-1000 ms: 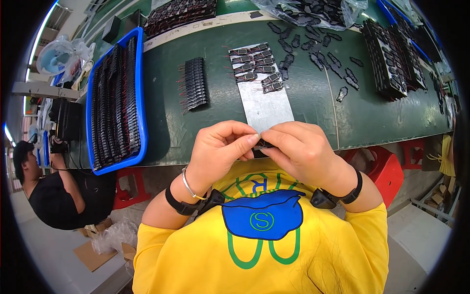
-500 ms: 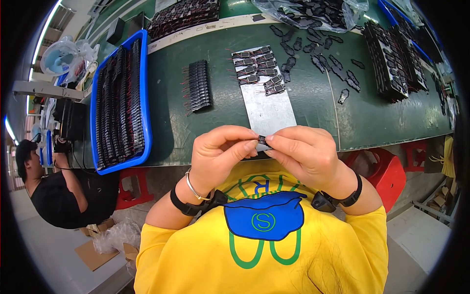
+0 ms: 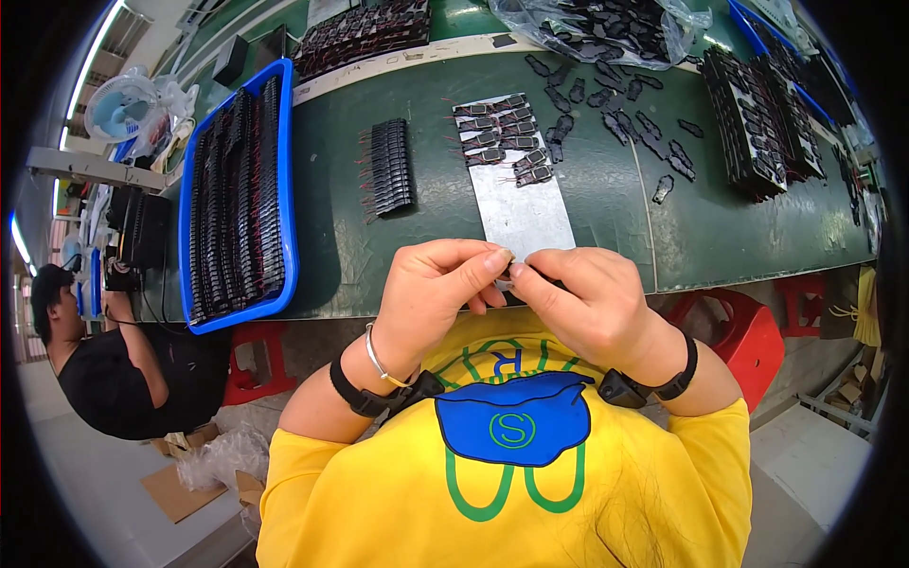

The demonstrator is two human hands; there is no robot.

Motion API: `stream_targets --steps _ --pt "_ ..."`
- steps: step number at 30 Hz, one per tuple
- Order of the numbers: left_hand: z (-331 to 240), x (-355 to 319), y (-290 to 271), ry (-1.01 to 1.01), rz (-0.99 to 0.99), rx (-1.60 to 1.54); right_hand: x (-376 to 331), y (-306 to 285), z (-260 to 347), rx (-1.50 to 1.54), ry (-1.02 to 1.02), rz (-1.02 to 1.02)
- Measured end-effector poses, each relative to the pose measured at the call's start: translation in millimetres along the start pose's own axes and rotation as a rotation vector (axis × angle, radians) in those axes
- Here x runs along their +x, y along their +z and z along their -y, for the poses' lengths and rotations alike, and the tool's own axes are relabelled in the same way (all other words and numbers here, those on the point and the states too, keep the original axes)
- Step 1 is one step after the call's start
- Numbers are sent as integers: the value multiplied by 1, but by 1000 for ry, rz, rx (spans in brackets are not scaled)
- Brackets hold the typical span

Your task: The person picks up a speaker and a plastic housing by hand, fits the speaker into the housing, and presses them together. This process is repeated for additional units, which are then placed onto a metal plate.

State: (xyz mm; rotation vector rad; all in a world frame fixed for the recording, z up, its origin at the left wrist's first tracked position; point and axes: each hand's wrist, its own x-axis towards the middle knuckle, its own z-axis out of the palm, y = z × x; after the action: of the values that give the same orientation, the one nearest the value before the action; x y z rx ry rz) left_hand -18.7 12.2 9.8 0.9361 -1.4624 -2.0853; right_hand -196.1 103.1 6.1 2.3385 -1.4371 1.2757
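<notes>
Black, small and mostly hidden, a part (image 3: 511, 277) is being pinched between both hands just above the near edge of the green bench (image 3: 331, 189), over the lower end of a grey metal strip (image 3: 521, 213). Left hand (image 3: 440, 289) is closing thumb and forefinger on the part's left end; right hand (image 3: 582, 303) is gripping its right end with fingertips, the two sets of fingertips touching. Both wrists are wearing black bands, the left also a thin bangle. Further up the strip, a cluster of wired black parts (image 3: 502, 137) is lying in rough rows. Left of the strip, a short stack of black pieces (image 3: 390, 166) is sitting alone on the bench. Beyond that, a blue tray (image 3: 187, 204) is holding long rows of black pieces. Right of the strip, loose black shells (image 3: 620, 118) are lying scattered, with stacked black blocks (image 3: 757, 123) near the right edge and a clear bag (image 3: 592, 24) of parts at the far side. Another person (image 3: 104, 360) in black is sitting well off to the left.
</notes>
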Motion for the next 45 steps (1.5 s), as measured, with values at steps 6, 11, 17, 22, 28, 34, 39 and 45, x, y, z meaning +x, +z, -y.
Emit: stream_targets --steps 6,11,17,22,28,34,39,45 --pt "1 -4 4 110 -103 57 0 -1 1 -34 -11 21" --pt "3 -5 4 125 -108 41 -1 2 1 -26 -10 -8" --pt "6 -2 0 70 -43 -61 -2 1 0 -31 -10 -10" --pt "6 1 -3 -5 -9 -116 -4 1 0 -40 -17 -12" --pt "3 0 -7 -26 37 -91 -7 3 -2 48 11 -37" --pt "5 -5 -16 -12 58 -131 -18 -38 -29 2 13 -3" --pt "9 -5 -20 6 79 -196 -30 -110 -81 -195 200 237" --pt "10 -4 -20 22 68 -191 -23 -116 -108 -336 178 542"
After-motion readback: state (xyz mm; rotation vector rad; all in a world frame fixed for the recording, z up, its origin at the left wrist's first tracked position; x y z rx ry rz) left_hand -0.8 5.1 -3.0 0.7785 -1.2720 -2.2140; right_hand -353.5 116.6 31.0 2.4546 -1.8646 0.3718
